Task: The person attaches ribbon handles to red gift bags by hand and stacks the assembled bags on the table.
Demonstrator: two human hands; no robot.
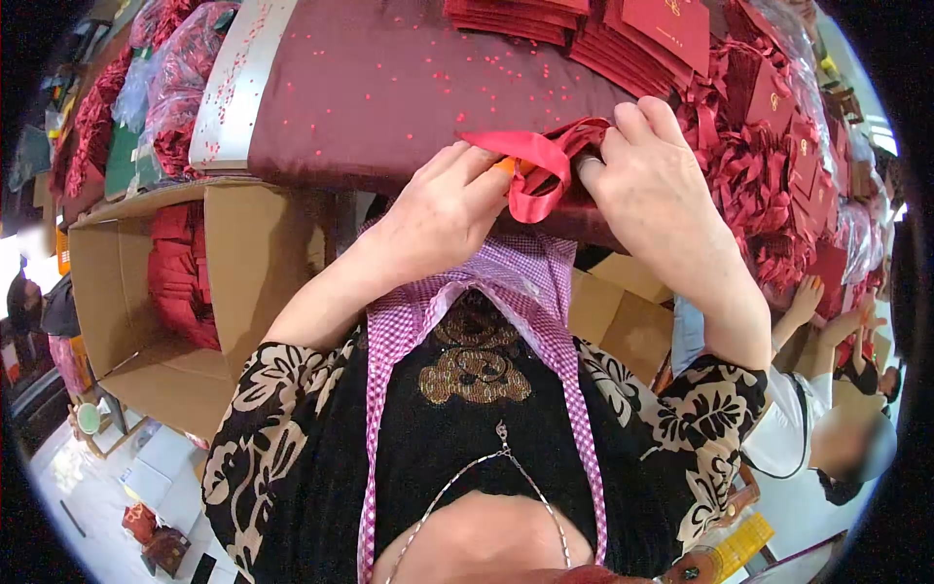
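A glossy red ribbon (538, 202) is looped between my two hands, just above the near edge of the dark red covered table (360, 107). My left hand (443, 202) pinches the ribbon's left side with curled fingers. Something orange shows at those fingertips, too small to name. On the other side, my right hand (650, 167) has its fingers closed around the bunched ribbon. Whatever lies beneath the ribbon between the hands is hidden.
Stacks of dark red cards (637, 44) lie at the table's far edge. Many red pieces with ribbons (769, 146) are heaped at right. An open cardboard box (258, 263) holding red items stands at left. A co-worker's arm (803, 302) reaches in at right.
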